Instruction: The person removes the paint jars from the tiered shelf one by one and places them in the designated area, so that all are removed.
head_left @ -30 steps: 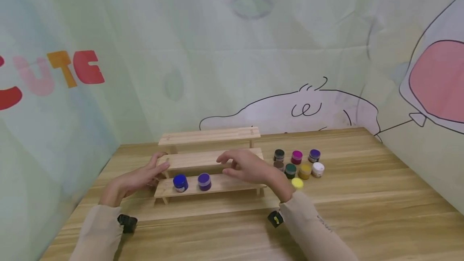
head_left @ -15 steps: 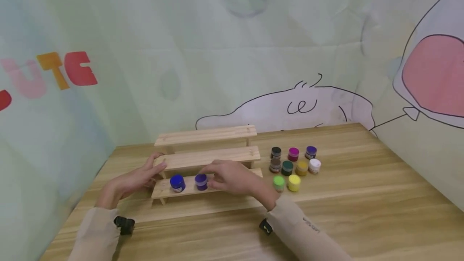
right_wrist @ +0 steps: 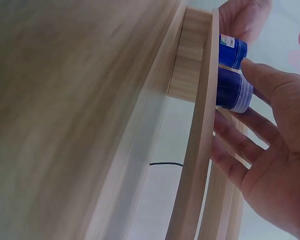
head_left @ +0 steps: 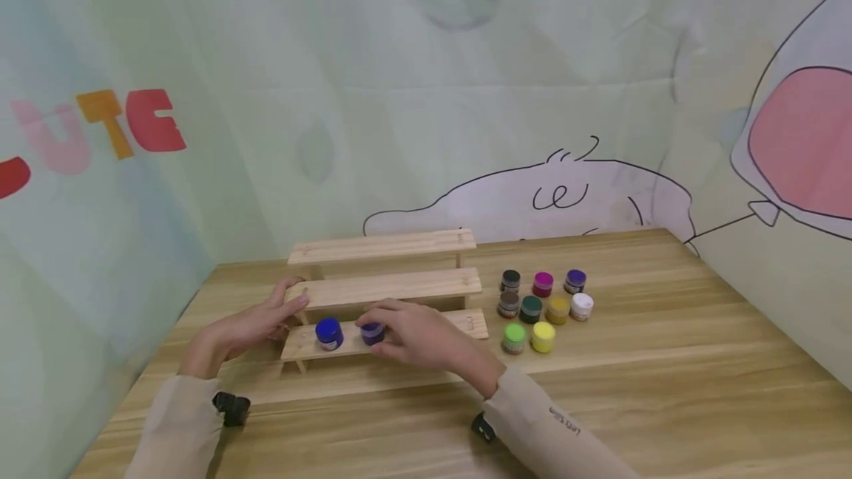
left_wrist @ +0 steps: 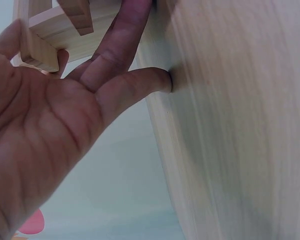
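Note:
A three-step wooden display stand stands on the table. My left hand holds its left end, the thumb at the middle step and the lower fingers reaching down to the tabletop. On the lowest step are two paint jars, a blue jar at the left and a purple jar to its right. My right hand grips the purple jar, thumb and index finger on either side of its lid; the hand partly covers it. In the right wrist view the purple jar still sits on the board.
Right of the stand, several paint jars stand in loose rows, among them a white jar, a yellow jar, a light green jar and a magenta jar. A printed cloth hangs behind the table.
My right hand has moved left from above the right part of the lowest step to the purple jar and taken hold of it. The left hand has stayed on the stand.

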`<control>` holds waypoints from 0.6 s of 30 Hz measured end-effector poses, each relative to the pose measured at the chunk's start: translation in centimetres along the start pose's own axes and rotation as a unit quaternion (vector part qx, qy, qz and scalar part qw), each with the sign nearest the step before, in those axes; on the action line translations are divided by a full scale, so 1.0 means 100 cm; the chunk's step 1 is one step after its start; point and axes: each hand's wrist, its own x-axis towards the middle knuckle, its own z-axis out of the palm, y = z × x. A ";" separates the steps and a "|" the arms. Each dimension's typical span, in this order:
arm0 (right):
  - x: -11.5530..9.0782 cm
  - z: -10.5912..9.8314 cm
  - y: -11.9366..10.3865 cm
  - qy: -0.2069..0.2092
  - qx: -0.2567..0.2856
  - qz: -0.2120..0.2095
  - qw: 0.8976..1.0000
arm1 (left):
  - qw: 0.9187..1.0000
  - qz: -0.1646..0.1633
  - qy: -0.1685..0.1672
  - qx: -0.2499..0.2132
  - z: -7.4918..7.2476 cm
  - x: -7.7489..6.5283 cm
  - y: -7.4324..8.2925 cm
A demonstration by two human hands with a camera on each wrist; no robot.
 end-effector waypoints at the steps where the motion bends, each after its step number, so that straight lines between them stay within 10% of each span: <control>1: 0.000 0.000 0.000 0.002 0.001 0.001 1.000 | 1.000 -0.002 0.000 -0.001 0.000 0.000 0.000; 18: -0.004 -0.009 0.005 -0.018 0.035 0.007 0.999 | 1.000 0.006 -0.011 0.004 -0.002 -0.001 0.000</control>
